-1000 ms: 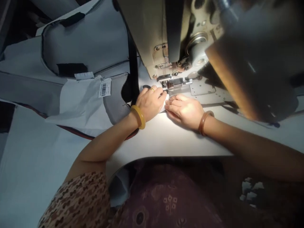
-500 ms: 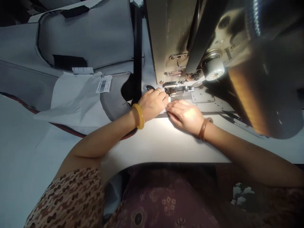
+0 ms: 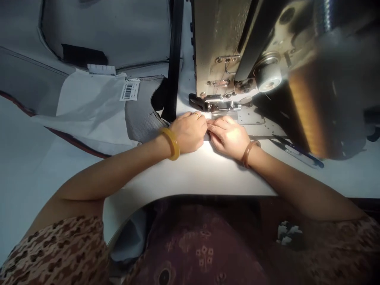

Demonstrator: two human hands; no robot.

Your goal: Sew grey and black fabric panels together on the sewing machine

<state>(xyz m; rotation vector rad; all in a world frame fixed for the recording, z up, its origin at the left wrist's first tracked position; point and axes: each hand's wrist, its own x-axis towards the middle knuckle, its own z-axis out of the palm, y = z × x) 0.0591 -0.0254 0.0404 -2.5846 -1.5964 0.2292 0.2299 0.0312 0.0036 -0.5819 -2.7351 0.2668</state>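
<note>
L hand [image 3: 190, 132] slides back from presser foot [image 3: 210, 107], curled; R hand [image 3: 231, 138] bunched, grips unclear. Slip fwd could pinch fingers!

Illumination is uneven: a concentrated bright patch falls at the base of the sewing machine [image 3: 208, 47], over the right hand [image 3: 230, 136] and the adjacent tabletop [image 3: 190, 174]. Glare whitens the back of that hand; highlights show on the machine's metal. The left side is dimmer, with a cool blue-grey cast. The area below the tabletop edge is dark, detail poor. The large rounded part at upper right is blurred. Wide-angle distortion stretches both arms towards the frame edges.
</note>
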